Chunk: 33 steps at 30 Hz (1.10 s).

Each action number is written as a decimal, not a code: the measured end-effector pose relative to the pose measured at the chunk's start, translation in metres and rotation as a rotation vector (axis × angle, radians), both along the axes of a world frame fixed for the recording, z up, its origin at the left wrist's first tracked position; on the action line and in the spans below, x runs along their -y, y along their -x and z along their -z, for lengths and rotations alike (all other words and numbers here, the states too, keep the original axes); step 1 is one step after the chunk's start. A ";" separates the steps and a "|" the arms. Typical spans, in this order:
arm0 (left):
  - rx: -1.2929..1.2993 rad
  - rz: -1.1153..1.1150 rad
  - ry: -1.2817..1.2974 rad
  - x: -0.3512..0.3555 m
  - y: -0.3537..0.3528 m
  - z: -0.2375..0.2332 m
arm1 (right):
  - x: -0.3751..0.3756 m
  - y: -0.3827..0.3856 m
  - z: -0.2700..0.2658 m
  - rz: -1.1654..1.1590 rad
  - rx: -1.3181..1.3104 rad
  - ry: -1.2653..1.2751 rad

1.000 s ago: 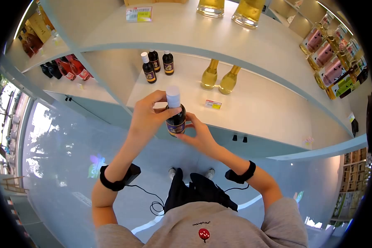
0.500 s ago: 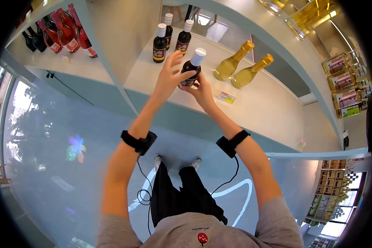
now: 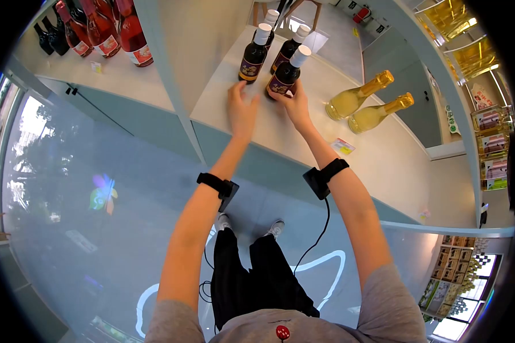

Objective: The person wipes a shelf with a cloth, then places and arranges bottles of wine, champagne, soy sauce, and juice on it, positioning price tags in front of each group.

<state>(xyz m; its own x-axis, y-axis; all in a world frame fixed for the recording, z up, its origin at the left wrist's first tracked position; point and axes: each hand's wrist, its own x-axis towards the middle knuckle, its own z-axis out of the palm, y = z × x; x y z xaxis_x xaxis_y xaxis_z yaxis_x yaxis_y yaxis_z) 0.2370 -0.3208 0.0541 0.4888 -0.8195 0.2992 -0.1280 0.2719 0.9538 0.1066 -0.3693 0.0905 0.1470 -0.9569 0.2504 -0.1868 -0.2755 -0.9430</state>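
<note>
Dark bottle (image 3: 284,78) upright on shelf (image 3: 309,140), right grip (image 3: 296,106) seemingly around base

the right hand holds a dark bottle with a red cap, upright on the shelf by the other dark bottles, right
No, the cap is white, not red. The head view shows the right hand holding the dark bottle upright on the shelf by the other dark bottles.

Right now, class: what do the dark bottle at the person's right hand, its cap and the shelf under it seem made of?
Dark bottle: probably glass, glossy, near-black, with a paper-like label.
Cap: matte white, plastic or foil; cannot tell which.
Shelf: smooth pale board, painted or laminated, faint sheen.
</note>
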 end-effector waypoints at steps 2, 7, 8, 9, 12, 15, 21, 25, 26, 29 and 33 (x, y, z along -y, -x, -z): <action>0.105 -0.057 0.045 0.008 -0.011 -0.005 | 0.005 0.001 0.003 -0.009 -0.010 -0.009; 0.205 -0.093 0.068 0.032 -0.018 -0.005 | 0.009 -0.002 0.002 -0.027 -0.033 -0.020; 0.238 -0.104 0.049 0.036 -0.018 -0.005 | 0.011 -0.003 0.005 -0.028 -0.019 -0.019; 0.268 -0.118 0.029 0.038 -0.018 -0.006 | 0.011 -0.004 0.004 -0.031 -0.007 -0.019; 0.353 -0.148 0.046 0.042 -0.018 -0.004 | 0.009 -0.004 0.002 -0.021 -0.034 -0.032; 0.379 -0.195 0.028 0.047 -0.016 -0.004 | 0.011 -0.003 0.003 -0.039 -0.017 -0.030; 0.414 -0.213 -0.038 0.051 -0.016 -0.006 | 0.017 -0.001 0.003 -0.101 -0.006 -0.036; 0.387 -0.213 -0.024 0.053 -0.016 -0.005 | 0.020 0.001 0.007 -0.112 0.019 -0.044; 0.382 -0.211 -0.006 0.052 -0.016 -0.004 | 0.020 0.002 0.008 -0.114 0.021 -0.045; 0.379 -0.201 0.010 0.051 -0.017 -0.004 | 0.023 0.003 0.011 -0.126 0.043 -0.039; 0.378 -0.204 0.020 0.052 -0.017 -0.003 | 0.021 0.003 0.011 -0.136 0.049 -0.091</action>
<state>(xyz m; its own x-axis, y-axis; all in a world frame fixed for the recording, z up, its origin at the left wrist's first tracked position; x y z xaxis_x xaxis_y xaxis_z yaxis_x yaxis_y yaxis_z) 0.2539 -0.3725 0.0566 0.4926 -0.7098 0.5036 -0.5208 0.2231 0.8240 0.1035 -0.3905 0.0797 0.2659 -0.9482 0.1740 -0.1068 -0.2084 -0.9722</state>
